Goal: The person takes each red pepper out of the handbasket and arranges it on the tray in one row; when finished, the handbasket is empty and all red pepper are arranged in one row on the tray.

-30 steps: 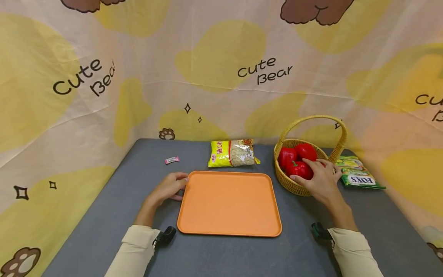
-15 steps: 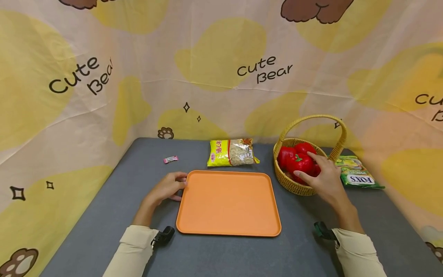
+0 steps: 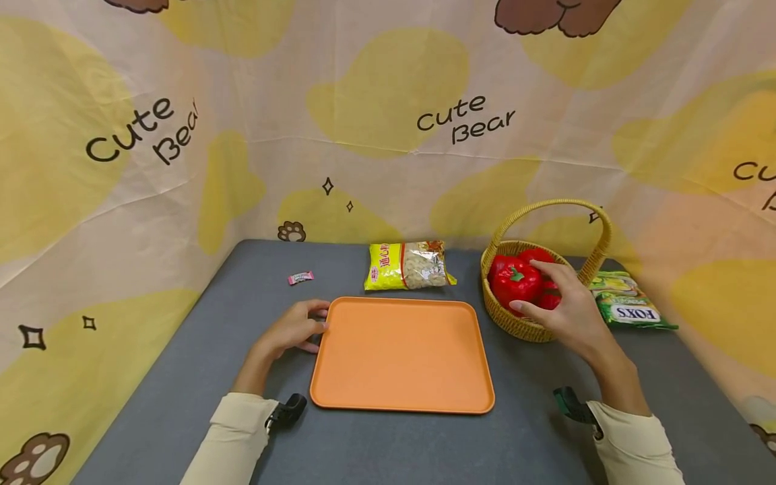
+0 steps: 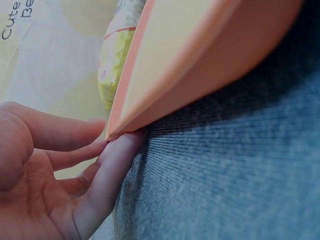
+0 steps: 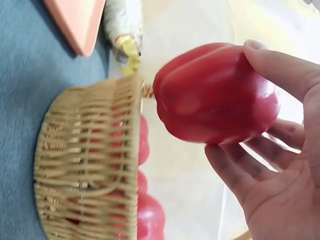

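My right hand [image 3: 572,310] holds a glossy red bell pepper [image 3: 516,281] between thumb and fingers. In the right wrist view, the bell pepper [image 5: 215,95] is up above the rim of the wicker basket [image 5: 90,150]. More red peppers [image 5: 151,217] show inside the basket. At the left edge of an orange tray [image 3: 403,357], my left hand [image 3: 291,330] has its fingertips right on the rim. Seen from the left wrist, the thumb and fingers meet around the corner of the tray [image 4: 165,95], which lies flat on the table.
Behind the tray lies a yellow and clear bag of pasta [image 3: 409,266], with a small pink wrapped sweet [image 3: 300,277] to its left. A green FOX'S packet [image 3: 630,306] lies right of the basket. The basket's tall handle [image 3: 560,205] arches over it. A printed cloth hangs behind the table.
The red bell pepper has risen from among the others in the basket, tipping its green stem into view. My right hand has come up with it; the left hand stays at the tray.
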